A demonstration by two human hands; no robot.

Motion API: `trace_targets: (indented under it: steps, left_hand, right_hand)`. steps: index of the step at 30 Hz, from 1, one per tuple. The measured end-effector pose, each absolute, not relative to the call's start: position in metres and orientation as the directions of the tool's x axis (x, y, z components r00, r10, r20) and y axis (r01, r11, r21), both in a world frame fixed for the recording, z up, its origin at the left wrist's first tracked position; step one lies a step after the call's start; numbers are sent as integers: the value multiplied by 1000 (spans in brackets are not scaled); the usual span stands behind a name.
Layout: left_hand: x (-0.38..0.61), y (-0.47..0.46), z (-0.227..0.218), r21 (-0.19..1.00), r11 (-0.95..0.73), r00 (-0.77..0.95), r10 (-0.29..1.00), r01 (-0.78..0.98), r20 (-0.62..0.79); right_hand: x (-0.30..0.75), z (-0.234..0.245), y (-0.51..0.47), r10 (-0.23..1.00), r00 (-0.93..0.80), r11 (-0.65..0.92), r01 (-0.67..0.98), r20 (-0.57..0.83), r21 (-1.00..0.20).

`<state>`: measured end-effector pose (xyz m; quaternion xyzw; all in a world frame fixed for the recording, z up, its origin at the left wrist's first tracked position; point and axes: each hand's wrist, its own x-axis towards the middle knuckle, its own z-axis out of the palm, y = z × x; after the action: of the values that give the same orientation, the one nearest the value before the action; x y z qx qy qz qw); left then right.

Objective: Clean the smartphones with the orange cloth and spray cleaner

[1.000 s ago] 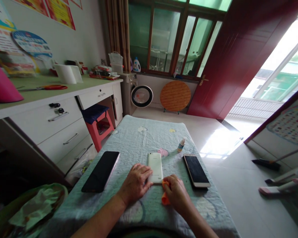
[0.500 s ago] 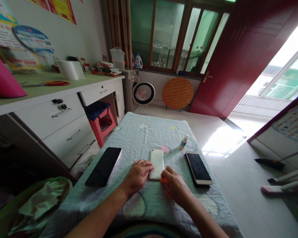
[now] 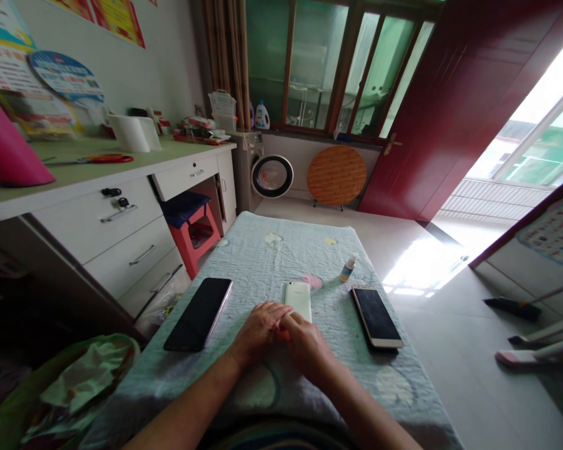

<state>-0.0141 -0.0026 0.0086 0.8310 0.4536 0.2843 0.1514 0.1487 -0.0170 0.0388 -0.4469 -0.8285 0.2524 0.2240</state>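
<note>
A white smartphone (image 3: pixel 298 297) lies back side up on the cloth-covered table, its lower part hidden under my hands. My left hand (image 3: pixel 261 331) steadies it at the left edge, fingers bent over it. In the closed fingers of my right hand (image 3: pixel 308 340) is a small orange cloth (image 3: pixel 284 335), mostly hidden; it is over the phone's lower left, against my left fingertips. To the left a large black smartphone (image 3: pixel 198 314) rests screen up. On the right lies a gold-framed smartphone (image 3: pixel 378 317), with a small spray bottle (image 3: pixel 348 267) standing beyond it.
A pale blue patterned cloth (image 3: pixel 258 250) covers the table. Left of it are a desk (image 3: pixel 122 219) with drawers, a red stool (image 3: pixel 194 234) and a green bin (image 3: pixel 126 356) with crumpled paper. Farther back stand a washing machine (image 3: pixel 248 162) and a round wooden tabletop (image 3: pixel 336 177).
My right hand has moved left with the orange cloth, from the phone's lower right edge across to its lower left beside my left fingers. My left hand stays at the phone.
</note>
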Motion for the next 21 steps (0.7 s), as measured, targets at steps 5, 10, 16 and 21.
trace_targets:
  steps: [5, 10, 16, 21]
  left_hand:
    - [-13, -8, 11, 497, -560, 420, 828, 663, 372]
    - [-13, -14, 14, 416, -617, 461, 782, 668, 418]
    - [-13, -14, 14, 420, -634, 500, 772, 650, 392]
    - [-13, -15, 15, 462, -601, 479, 799, 653, 363]
  right_hand:
    - [170, 46, -7, 911, -357, 398, 637, 206, -660]
    - [181, 33, -1, 908, -386, 393, 644, 165, -657]
    - [183, 31, 38, 930, -330, 360, 728, 163, -583]
    - [178, 34, 82, 942, -298, 334, 800, 153, -499]
